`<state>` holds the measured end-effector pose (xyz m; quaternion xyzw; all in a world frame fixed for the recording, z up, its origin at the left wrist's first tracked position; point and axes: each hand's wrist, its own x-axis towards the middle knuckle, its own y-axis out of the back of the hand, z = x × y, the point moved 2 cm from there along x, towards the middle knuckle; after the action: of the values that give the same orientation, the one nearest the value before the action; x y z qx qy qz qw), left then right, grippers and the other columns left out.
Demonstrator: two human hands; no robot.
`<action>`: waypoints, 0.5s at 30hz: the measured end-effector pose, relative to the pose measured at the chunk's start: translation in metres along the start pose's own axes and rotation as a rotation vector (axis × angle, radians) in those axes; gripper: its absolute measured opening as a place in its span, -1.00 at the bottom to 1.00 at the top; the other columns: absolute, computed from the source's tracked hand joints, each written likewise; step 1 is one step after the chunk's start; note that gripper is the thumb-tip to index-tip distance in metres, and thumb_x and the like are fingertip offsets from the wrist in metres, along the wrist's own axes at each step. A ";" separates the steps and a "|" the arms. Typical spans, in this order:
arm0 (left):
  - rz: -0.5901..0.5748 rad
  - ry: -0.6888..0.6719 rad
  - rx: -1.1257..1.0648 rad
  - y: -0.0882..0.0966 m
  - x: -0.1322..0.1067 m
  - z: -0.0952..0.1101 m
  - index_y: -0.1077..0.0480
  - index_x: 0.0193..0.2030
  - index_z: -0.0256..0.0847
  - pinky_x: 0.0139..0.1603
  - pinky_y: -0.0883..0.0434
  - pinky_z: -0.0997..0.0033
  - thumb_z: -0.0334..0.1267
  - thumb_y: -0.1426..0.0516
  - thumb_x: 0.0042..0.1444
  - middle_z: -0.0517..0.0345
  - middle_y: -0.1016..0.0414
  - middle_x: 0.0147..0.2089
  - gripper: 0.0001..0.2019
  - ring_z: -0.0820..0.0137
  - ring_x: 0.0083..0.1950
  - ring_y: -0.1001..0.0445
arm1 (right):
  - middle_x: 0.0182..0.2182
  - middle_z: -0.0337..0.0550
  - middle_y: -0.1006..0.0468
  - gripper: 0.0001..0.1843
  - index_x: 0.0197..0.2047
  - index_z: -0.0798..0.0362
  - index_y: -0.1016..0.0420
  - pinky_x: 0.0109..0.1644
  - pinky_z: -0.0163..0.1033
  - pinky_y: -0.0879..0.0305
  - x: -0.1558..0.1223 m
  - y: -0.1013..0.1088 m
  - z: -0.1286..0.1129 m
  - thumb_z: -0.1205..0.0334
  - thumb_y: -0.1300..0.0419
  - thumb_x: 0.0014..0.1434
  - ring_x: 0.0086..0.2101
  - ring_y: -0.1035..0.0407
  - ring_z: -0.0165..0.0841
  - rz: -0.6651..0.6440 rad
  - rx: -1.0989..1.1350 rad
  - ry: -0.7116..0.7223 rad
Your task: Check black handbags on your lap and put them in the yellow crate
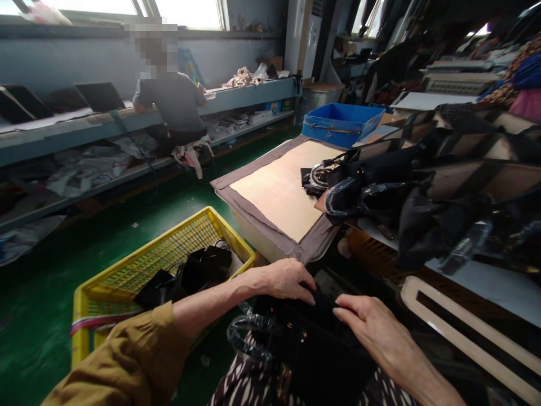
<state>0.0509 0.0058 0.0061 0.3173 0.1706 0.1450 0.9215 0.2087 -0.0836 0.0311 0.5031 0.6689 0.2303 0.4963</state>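
Observation:
A black handbag (323, 349) lies across my lap, its gold-coloured fittings showing on the front. Clear plastic wraps its handle (253, 332), which sticks out to the left. My left hand (285, 280) reaches over the bag's far edge, fingers bent down and gripping it. On the right side, my right hand (366, 316) pinches the same upper edge between thumb and fingers. The fingertips of both hands are partly lost against the dark material. Inside the bag nothing can be made out.
Left of my lap stands a yellow plastic basket (139, 256) holding black bags. Ahead is a board-topped table (270, 192). Many black bags (460, 192) are piled at the right, above a pale slotted frame (469, 338). A blue bin (342, 121) and a seated person (171, 104) are farther off.

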 end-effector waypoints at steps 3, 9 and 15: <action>-0.023 -0.010 -0.088 -0.009 0.007 -0.008 -0.49 -0.26 -0.24 -0.41 -0.23 0.64 -0.23 -0.13 0.05 0.24 -0.45 -0.41 -0.82 0.52 -0.41 -0.35 | -0.59 -0.29 -0.41 -0.73 -0.54 -0.02 -0.35 -0.41 -0.30 0.00 0.000 0.001 0.000 0.15 0.05 0.09 -0.46 -0.29 -0.37 0.005 0.008 0.019; -0.051 0.049 -0.259 -0.018 0.006 -0.018 -0.49 -0.23 -0.26 -0.42 -0.24 0.67 -0.23 -0.14 0.03 0.27 -0.43 -0.43 -0.79 0.54 -0.42 -0.34 | -0.63 -0.31 -0.38 -0.71 -0.57 -0.01 -0.35 -0.46 -0.32 0.01 0.001 0.001 0.004 0.16 0.04 0.11 -0.51 -0.29 -0.40 -0.017 0.022 0.041; -0.003 0.099 -0.238 -0.017 0.010 -0.014 -0.51 -0.29 -0.28 -0.45 -0.21 0.67 -0.27 -0.15 0.00 0.27 -0.42 -0.47 -0.82 0.55 -0.45 -0.31 | -0.46 -0.20 -0.56 -0.79 -0.43 -0.07 -0.50 -0.35 -0.28 -0.11 0.007 0.000 0.010 0.19 -0.05 0.12 -0.32 -0.41 -0.26 0.082 -0.190 0.065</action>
<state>0.0572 0.0040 -0.0177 0.1978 0.1979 0.1782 0.9434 0.2177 -0.0796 0.0236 0.4728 0.6387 0.3291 0.5101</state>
